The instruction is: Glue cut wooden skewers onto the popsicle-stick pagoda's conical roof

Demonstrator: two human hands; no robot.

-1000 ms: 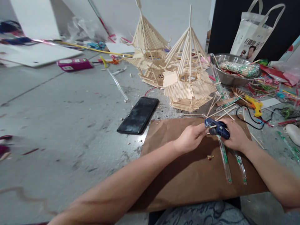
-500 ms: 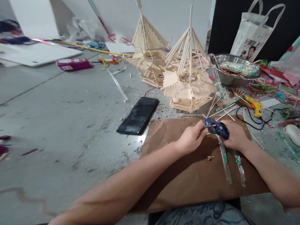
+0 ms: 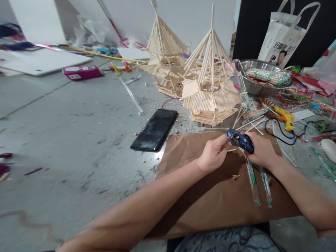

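Observation:
Over the brown paper sheet [image 3: 194,203], my right hand [image 3: 262,148] is closed around a dark blue hand tool [image 3: 243,141] that looks like a cutter. My left hand [image 3: 214,154] is pinched against the tool's head. A thin wooden stick [image 3: 231,150] pokes out by its fingers; most of it is hidden. Two clear plastic sleeves with green print, one of them a long sleeve [image 3: 252,182], lie beneath my right hand. Small stick offcuts [image 3: 235,177] rest on the paper.
Two stick-built pavilions, a front pavilion [image 3: 212,99] and a rear pavilion [image 3: 168,45], stand ahead. A black phone [image 3: 154,129] lies left of the paper. At the right are a yellow glue gun [image 3: 286,117] with its cord, loose sticks and a metal bowl [image 3: 258,91].
The blue tool and both hands have shifted slightly up and left. The right-hand plastic sleeve has moved a little to the left.

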